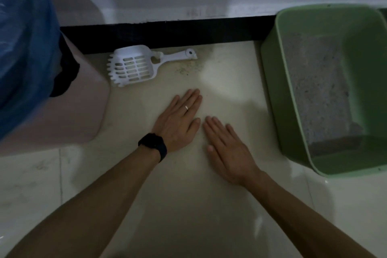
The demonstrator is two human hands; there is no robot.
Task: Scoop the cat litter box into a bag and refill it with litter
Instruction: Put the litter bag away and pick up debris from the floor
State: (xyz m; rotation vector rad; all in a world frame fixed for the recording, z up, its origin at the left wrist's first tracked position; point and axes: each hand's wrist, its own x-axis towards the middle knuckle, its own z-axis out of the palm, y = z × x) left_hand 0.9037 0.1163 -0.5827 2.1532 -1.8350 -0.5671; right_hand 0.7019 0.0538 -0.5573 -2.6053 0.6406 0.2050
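Note:
A green litter box (281,94) stands on the floor at the right, with grey litter (314,90) spread over its bottom. A white slotted scoop (134,66) lies on the tiles by the black skirting, handle pointing right. A blue plastic bag (25,37) hangs over a pink bin (79,111) at the left. My left hand (178,119), with a ring and a black watch, lies flat on the floor below the scoop. My right hand (227,151) lies flat beside it, left of the box. Both hands hold nothing.
A black skirting strip (167,31) runs along the white wall behind the scoop. Some dark grit (188,69) is scattered on the pale tile near the scoop's handle. Pale floor tiles stretch between bin and box.

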